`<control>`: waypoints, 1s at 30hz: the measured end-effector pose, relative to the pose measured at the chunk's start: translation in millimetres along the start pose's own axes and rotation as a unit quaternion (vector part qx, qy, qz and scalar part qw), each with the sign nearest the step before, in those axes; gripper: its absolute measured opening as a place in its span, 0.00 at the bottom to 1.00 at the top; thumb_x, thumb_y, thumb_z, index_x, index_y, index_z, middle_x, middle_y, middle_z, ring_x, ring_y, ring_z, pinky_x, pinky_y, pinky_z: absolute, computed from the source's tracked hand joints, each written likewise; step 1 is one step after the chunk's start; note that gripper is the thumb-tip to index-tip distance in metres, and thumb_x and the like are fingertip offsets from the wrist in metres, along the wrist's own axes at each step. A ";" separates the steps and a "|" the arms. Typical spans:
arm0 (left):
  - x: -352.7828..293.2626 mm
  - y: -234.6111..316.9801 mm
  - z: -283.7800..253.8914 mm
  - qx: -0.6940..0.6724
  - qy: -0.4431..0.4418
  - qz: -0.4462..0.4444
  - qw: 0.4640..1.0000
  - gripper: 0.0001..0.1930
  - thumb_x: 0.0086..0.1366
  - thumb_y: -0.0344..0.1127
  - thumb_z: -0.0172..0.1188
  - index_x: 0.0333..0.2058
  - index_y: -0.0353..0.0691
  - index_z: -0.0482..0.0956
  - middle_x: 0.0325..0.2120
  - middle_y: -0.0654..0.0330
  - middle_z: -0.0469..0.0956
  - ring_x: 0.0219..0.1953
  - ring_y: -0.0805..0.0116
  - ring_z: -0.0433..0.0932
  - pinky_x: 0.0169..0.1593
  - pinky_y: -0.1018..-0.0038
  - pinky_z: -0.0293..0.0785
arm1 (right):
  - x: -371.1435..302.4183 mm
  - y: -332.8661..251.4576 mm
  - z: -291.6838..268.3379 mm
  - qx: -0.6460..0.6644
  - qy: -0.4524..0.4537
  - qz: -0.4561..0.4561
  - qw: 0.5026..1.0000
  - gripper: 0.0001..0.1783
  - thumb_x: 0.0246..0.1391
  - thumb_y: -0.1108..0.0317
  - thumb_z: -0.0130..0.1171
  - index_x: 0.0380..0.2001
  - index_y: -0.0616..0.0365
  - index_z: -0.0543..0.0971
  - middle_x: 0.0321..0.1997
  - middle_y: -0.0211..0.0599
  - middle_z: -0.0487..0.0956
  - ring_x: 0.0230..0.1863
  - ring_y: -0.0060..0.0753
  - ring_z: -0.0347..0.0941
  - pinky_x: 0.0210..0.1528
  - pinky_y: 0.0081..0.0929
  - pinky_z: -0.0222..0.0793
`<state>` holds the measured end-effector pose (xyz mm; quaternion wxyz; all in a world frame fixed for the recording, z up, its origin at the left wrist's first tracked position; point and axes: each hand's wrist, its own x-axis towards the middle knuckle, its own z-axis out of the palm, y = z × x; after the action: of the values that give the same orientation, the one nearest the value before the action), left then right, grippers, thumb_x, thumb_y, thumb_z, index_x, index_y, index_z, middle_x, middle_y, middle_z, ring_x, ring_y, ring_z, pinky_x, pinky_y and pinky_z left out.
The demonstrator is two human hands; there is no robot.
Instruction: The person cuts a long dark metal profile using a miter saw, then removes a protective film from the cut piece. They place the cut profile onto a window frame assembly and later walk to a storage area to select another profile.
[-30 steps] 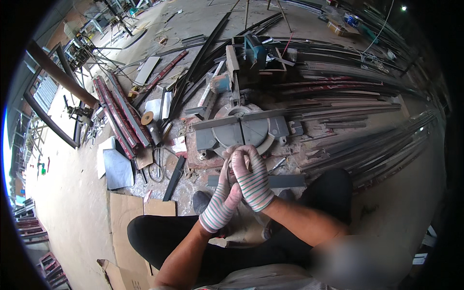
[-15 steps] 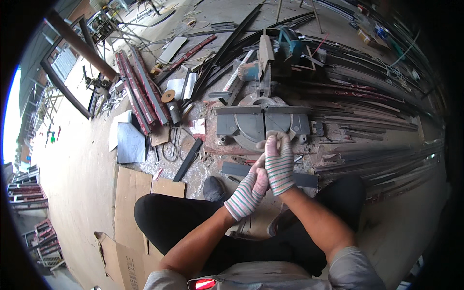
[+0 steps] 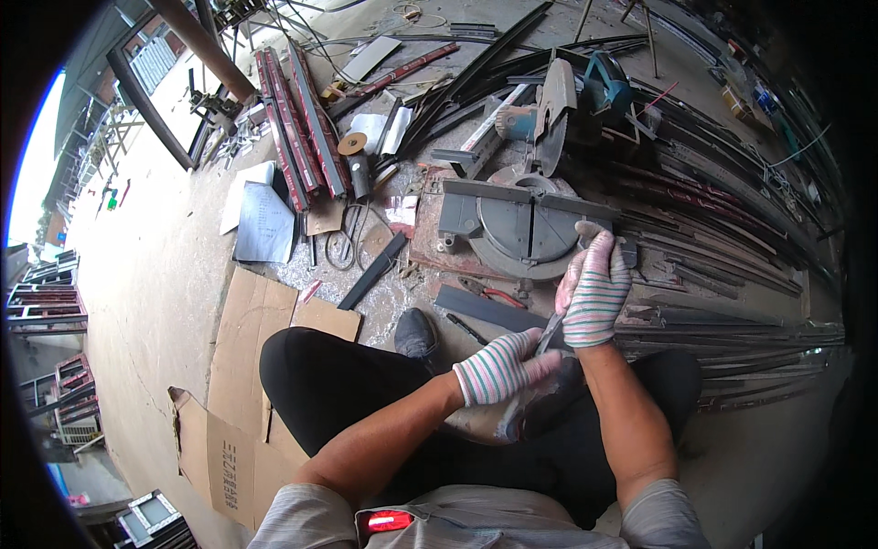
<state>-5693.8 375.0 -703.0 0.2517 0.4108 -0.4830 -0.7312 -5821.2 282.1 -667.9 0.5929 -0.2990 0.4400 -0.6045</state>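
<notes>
Gripping a short dark metal piece [image 3: 551, 331], the right hand [image 3: 594, 291] is seen in a striped knit glove, fingers curled shut around the piece's upper part. The left hand [image 3: 501, 366], gloved alike, is closed on the lower end of the same piece, just beside and below the right hand. The piece is held tilted between the two hands, above the person's lap and dark trousers [image 3: 338, 384]; how much of it lies hidden inside the gloves cannot be told.

Just ahead of the right hand, a mitre saw [image 3: 530, 215] is set on the floor, its round grey base turned toward the person and its blade guard and blue-green motor raised behind. A flat dark bar [image 3: 485, 309] lies on the floor between the saw base and the hands. A dark shoe [image 3: 416, 334] is seen just left of the left hand. A short black bar [image 3: 373, 271] lies further left on the floor.

To the right, long metal profiles [image 3: 732, 320] are stacked in rows. At upper left, red-brown profiles [image 3: 293, 137] are laid side by side. Flattened cardboard [image 3: 247, 366] is spread on the concrete floor [image 3: 165, 302] at the person's left.
</notes>
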 end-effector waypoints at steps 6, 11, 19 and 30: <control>3.2 12.3 -8.5 -0.197 0.153 0.008 0.968 0.16 0.76 0.48 0.49 0.38 0.42 0.75 0.19 0.71 0.65 0.18 0.82 0.59 0.21 0.83 0.56 | -7.6 2.8 2.3 -0.083 -0.021 -0.106 0.991 0.19 0.73 0.54 0.43 0.38 0.60 0.73 0.21 0.34 0.78 0.22 0.25 0.76 0.28 0.23 0.73; 0.4 8.6 -33.0 -0.322 0.232 0.052 0.916 0.13 0.75 0.46 0.50 0.39 0.43 0.74 0.18 0.71 0.64 0.15 0.81 0.55 0.19 0.82 0.50 | -26.5 40.0 -31.4 -0.444 -0.137 -0.293 0.836 0.09 0.61 0.75 0.57 0.44 0.59 0.79 0.37 0.43 0.84 0.37 0.42 0.82 0.42 0.32 0.78; 10.1 -2.0 -35.2 -0.458 0.231 0.125 0.849 0.05 0.69 0.40 0.52 0.38 0.48 0.71 0.28 0.69 0.70 0.29 0.77 0.71 0.33 0.76 0.70 | -57.6 49.9 -29.7 -0.485 -0.239 -0.460 0.705 0.17 0.54 0.81 0.62 0.47 0.63 0.73 0.40 0.50 0.82 0.40 0.51 0.82 0.42 0.40 0.79; 8.2 -3.3 -38.9 -0.485 0.222 0.173 0.828 0.14 0.70 0.49 0.58 0.40 0.44 0.74 0.25 0.64 0.74 0.25 0.70 0.72 0.36 0.72 0.74 | -73.2 73.5 -24.6 -0.498 -0.244 -0.489 0.674 0.14 0.48 0.80 0.67 0.39 0.61 0.78 0.34 0.49 0.81 0.34 0.52 0.80 0.35 0.41 0.78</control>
<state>-5665.3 350.6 -716.5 0.6413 0.2971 -0.0607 -0.7048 -5800.9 364.9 -732.0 0.0621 -0.8590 0.3064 -0.4053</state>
